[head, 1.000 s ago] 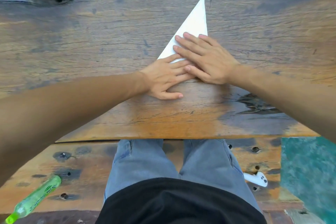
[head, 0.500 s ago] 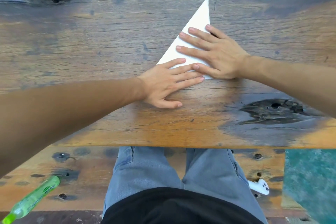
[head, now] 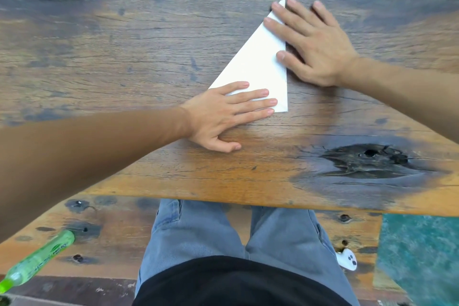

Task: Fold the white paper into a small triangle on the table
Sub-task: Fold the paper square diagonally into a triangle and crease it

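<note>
A worn wooden table (head: 124, 57) is carrying a folded white paper (head: 258, 69), with both hands lying flat on it.

One folded white paper triangle (head: 258, 67) lies on one weathered wooden table (head: 124, 57). Two bare hands show: one left hand (head: 223, 117), one right hand (head: 313, 45). Below sit one green plastic bottle (head: 37, 259) and one small white device (head: 347, 259).

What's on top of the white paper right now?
Left hand lies flat on the white paper, covering its near corner; right hand presses the far tip. Paper beneath both is hidden.
</note>
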Tool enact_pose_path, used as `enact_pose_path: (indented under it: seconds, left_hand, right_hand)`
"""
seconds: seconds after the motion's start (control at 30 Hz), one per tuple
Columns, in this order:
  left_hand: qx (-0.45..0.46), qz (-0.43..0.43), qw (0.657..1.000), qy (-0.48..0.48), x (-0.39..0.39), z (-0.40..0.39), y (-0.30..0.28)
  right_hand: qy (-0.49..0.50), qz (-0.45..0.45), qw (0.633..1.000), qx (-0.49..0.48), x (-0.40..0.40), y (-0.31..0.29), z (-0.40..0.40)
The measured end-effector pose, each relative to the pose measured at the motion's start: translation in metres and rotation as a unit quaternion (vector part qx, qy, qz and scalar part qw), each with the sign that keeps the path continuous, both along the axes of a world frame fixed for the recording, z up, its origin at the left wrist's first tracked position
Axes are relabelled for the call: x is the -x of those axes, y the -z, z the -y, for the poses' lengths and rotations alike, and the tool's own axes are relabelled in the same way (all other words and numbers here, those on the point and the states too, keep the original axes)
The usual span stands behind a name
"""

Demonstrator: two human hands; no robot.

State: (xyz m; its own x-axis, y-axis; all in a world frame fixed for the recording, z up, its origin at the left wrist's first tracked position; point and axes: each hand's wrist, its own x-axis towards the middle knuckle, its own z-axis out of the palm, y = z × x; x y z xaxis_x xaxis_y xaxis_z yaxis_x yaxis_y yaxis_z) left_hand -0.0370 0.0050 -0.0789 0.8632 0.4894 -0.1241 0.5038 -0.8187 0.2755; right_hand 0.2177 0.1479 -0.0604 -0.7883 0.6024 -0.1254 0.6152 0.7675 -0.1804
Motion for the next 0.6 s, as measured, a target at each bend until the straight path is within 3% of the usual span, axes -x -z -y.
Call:
enact_pose_path:
  seconds: [0.17, 0.6]
  left_hand:
    - [0.004, 0.002, 1.0, -0.002, 0.0, 0.0, 0.0]
    - [0.017, 0.003, 1.0, -0.006, 0.001, 0.001, 0.004]
  right_hand:
    - [-0.018, 0.009, 0.999, 0.025, -0.016, 0.0, -0.034]
    - [0.002, -0.025, 1.0, 0.0, -0.016, 0.012, -0.03]
